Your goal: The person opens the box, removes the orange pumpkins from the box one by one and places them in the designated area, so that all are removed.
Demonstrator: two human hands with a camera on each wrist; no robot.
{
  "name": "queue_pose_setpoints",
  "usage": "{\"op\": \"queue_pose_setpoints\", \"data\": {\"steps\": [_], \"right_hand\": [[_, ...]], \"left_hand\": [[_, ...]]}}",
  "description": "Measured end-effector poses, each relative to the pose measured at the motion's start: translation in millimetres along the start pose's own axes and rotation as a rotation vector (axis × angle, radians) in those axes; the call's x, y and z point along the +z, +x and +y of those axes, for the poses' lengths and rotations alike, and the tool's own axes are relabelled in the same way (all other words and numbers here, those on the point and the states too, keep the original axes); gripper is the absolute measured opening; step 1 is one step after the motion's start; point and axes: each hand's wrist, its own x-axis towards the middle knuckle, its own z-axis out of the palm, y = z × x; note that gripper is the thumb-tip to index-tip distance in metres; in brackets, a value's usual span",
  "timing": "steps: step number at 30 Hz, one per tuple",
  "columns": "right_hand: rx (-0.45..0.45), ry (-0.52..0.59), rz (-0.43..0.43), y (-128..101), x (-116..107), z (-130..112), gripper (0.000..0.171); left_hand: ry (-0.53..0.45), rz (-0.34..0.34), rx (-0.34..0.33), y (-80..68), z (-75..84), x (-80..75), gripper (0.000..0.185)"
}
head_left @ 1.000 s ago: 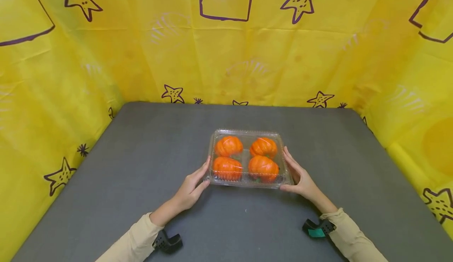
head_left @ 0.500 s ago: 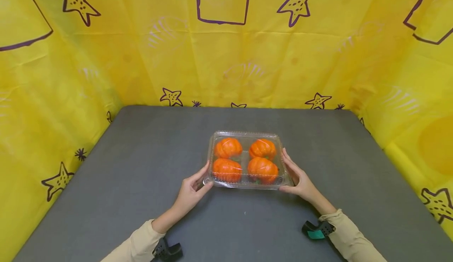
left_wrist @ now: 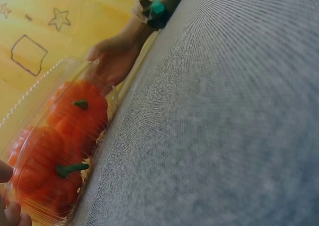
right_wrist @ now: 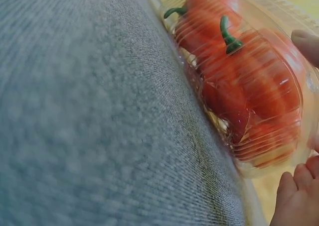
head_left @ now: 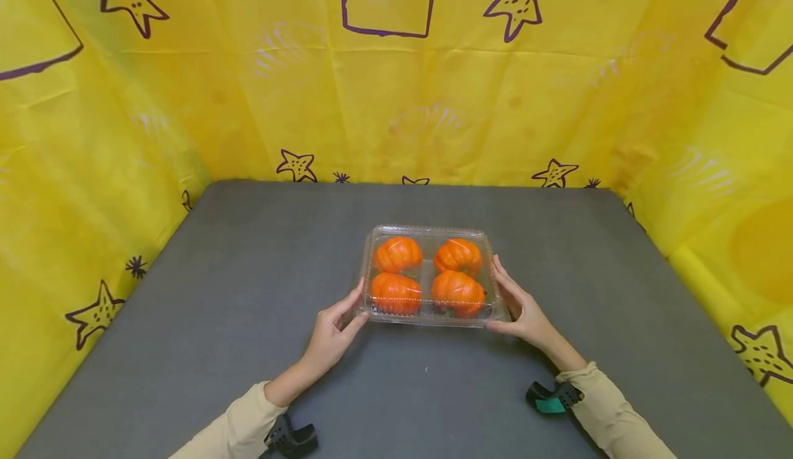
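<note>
Clear container: the hinged-looking plastic box (head_left: 427, 320) sits near the middle of the dark grey counter (head_left: 248, 273), between your two hands; you cannot tell from these views whether its base touches the surface.
Contents: four orange ribbed vegetables, pumpkin-like, in two rows of two under the clear top: near left (head_left: 395, 295), near right (head_left: 458, 295), far left (head_left: 398, 254) and far right (head_left: 458, 256).
Stems: your left wrist view shows a green stem (left_wrist: 70, 169) through the plastic.
Left hand: yours (head_left: 327, 340) grips the near left corner, its fingers (left_wrist: 12, 215) and thumb pinching the box.
Right hand: yours (head_left: 526, 320) grips the near right corner, its fingers (right_wrist: 301, 181) along the side and thumb at the front edge.
Wrists: each of your cream sleeves (head_left: 232, 421) has a black device (head_left: 554, 398) beside it.
Backdrop: yellow cloth (head_left: 396, 80) with purple-outlined stars stands around the counter.
</note>
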Motion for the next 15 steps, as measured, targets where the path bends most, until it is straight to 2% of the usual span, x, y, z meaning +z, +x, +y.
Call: {"op": "queue_pose_setpoints", "data": {"steps": [4, 8, 12, 15], "right_hand": [[0.008, -0.046, 0.000, -0.9, -0.4, -1.7, 0.086], [0.016, -0.111, 0.003, 1.1, 0.3, -5.9, 0.089], [0.033, -0.148, 0.004, 2.0, 0.9, -9.9, 0.091], [0.037, -0.146, 0.009, 2.8, 0.4, -10.7, 0.091]], "left_hand": [[0.006, 0.010, 0.030, 0.4, 3.6, -0.2, 0.047], [0.013, 0.048, 0.037, -1.2, 1.0, 0.5, 0.049], [0.011, 0.087, 0.012, -3.7, -2.2, 0.5, 0.055], [0.017, 0.090, -0.040, -4.6, -2.0, -0.8, 0.064]]}}
